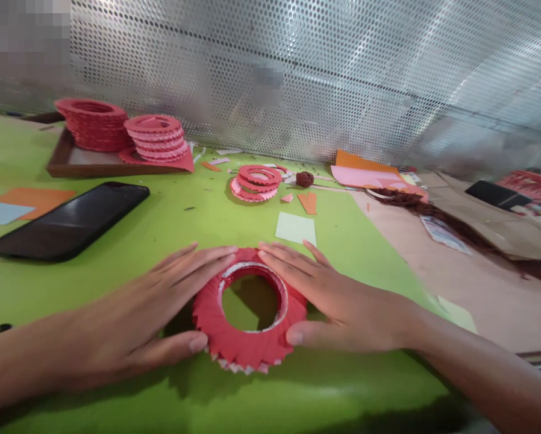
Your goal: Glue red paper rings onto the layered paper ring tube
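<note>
A red pleated paper ring [247, 349] lies in front of me on the green table cover, seemingly several layers thick, with zigzag edges and a white line round its inner rim. My left hand [162, 307] grips its left side, fingertips on the top rear and thumb at the front left edge. On the other side, my right hand [338, 298] holds it the same way, its thumb against the front right. Both hands have long, fairly straight fingers pressed onto the ring. Through its centre hole the shaded green cover shows.
Stacks of red rings [94, 126] and pink rings [157, 141] stand by a wooden tray [117, 169] at back left. A black phone [71, 220] lies left. Loose rings [255, 184], a brown ball [304, 179] and a pale paper square [296, 228] sit ahead, before a perforated metal panel [297, 90].
</note>
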### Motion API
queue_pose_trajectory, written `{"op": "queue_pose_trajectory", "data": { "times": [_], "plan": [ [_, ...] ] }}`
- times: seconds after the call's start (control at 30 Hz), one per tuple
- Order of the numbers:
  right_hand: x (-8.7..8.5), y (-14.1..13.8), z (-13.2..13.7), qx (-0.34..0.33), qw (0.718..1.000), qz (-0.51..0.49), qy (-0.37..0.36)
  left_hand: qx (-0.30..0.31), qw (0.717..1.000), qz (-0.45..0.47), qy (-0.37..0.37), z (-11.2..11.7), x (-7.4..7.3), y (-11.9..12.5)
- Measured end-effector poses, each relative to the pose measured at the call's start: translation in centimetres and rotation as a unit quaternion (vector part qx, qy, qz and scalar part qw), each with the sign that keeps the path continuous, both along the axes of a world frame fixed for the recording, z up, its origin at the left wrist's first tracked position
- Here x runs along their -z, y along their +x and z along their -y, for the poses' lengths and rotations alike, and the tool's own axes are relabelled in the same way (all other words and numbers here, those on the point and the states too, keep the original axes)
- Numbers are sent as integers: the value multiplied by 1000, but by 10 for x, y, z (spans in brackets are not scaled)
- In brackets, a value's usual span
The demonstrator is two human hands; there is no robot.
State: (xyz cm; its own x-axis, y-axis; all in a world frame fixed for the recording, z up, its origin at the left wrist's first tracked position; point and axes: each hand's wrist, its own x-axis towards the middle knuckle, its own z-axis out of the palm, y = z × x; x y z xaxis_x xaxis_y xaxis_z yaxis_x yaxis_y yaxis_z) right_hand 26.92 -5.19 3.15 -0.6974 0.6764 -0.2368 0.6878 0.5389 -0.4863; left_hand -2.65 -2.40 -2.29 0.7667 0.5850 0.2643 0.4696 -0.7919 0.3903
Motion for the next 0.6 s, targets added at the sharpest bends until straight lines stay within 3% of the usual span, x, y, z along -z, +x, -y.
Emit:
{"op": "queue_pose_trajectory", "data": {
  "times": [0.07,0.23,0.3,0.43,0.6],
  "plan": [
    [0,0,-2,-1,1000,-5,-4,26,999,-29,14,-2,-14,6],
    [-4,2,-9,44,996,-68,-35,-36,997,-58,21,-4,-48,37],
    [-4,6,-13,67,989,-127,-22,-16,997,-62,43,-6,-55,55],
    [2,17,-21,77,969,-232,37,85,990,-106,45,-11,-56,85],
    [12,23,-24,106,968,-224,36,149,976,-157,-17,-18,-44,97]
  ]
}}
